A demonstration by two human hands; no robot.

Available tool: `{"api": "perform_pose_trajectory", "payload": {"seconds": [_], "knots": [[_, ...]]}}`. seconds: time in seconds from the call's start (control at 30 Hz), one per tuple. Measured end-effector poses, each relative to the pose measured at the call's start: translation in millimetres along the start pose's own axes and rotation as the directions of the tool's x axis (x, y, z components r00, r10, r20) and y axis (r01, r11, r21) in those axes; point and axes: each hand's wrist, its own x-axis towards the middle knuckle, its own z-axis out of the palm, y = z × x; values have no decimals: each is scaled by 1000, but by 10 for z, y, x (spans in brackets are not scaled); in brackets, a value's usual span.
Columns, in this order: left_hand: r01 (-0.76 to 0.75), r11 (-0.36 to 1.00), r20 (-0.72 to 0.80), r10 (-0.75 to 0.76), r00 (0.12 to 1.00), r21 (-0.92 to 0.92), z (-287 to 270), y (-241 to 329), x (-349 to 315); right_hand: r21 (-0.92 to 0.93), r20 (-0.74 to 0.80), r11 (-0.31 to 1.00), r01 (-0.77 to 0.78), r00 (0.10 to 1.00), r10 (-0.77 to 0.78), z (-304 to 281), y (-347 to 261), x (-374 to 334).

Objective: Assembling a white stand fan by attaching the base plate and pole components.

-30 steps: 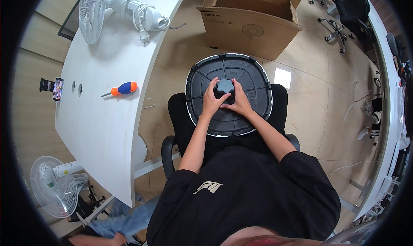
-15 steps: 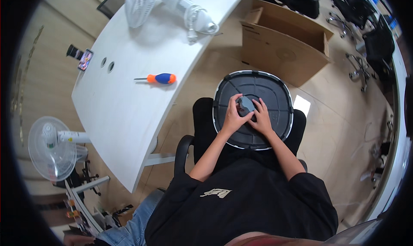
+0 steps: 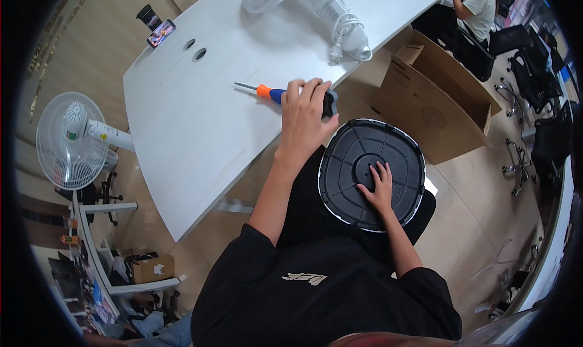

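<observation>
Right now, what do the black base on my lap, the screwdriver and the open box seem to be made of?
Black base: probably moulded plastic, matte, judging by its raised ribs.
Screwdriver: the thin grey shaft is likely metal; the bright orange and blue handle could be plastic or rubber.
Open box: matte cardboard, from its plain brown sides and folded flaps.

Room light: spread bright and diffuse, apparently from above.
White desk (image 3: pixel 188 128): shone pale from eight to one o'clock, shaded faintly near the lying fan (image 3: pixel 331 6).
Tiled floor (image 3: pixel 464 225): reflected softly, glared in one white patch at three o'clock.
Left hand (image 3: pixel 302 119): blurred slightly at the fingers, toward twelve o'clock.
Black shirt (image 3: pixel 346 292): sank dark at six o'clock, lost most fold detail.
Wall (image 3: pixel 115 37): bent and softened at ten o'clock.
Fisheye rim: curved straight edges, faded to black at both sides.
</observation>
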Motion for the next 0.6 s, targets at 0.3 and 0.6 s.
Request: {"api": "perform_pose_trajectory", "payload": {"seconds": [0.3,0.6], "knots": [[193,968,256,-230,939,163,41,-530,632,-1,24,1000,10,1000,-10,5,-38,69],[281,936,319,-338,885,212,-33,-1630,1244,17,25,1000,8,1000,-8,4,-52,90]]}}
